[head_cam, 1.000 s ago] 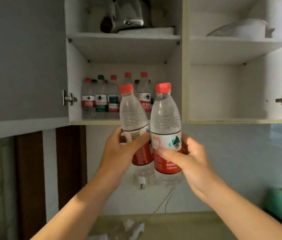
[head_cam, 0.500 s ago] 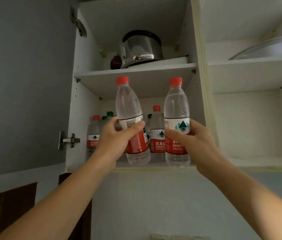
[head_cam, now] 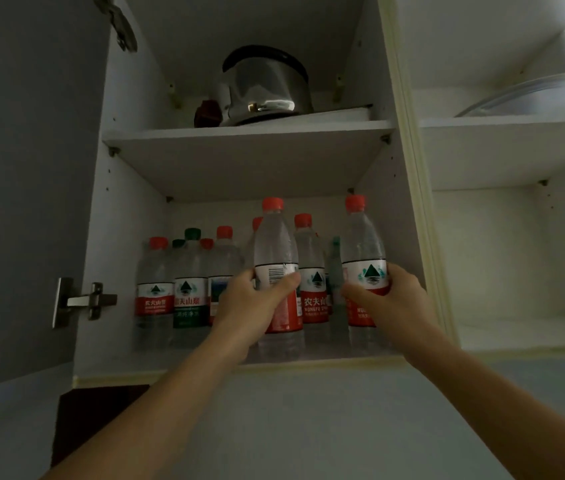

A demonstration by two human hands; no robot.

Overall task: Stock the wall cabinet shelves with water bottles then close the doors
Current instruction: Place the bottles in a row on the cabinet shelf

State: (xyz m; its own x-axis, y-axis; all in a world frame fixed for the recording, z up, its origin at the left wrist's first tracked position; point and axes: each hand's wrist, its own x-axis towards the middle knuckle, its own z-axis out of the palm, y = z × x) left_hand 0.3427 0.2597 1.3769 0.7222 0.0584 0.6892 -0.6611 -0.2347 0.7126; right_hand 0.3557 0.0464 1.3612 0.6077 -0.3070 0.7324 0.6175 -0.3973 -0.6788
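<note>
Bottles (head_cam: 276, 247) (head_cam: 363, 251) stand upright on the lower shelf (head_cam: 205, 363), both hands (head_cam: 255, 303) (head_cam: 390, 299) clamped around them

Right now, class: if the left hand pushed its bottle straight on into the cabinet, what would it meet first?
Probably the red-capped bottle standing just behind the held bottle in the left hand; depth is unclear.

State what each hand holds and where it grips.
The left hand holds a bottle around its label, mid-body. The right hand holds another bottle, also around the label.
</note>
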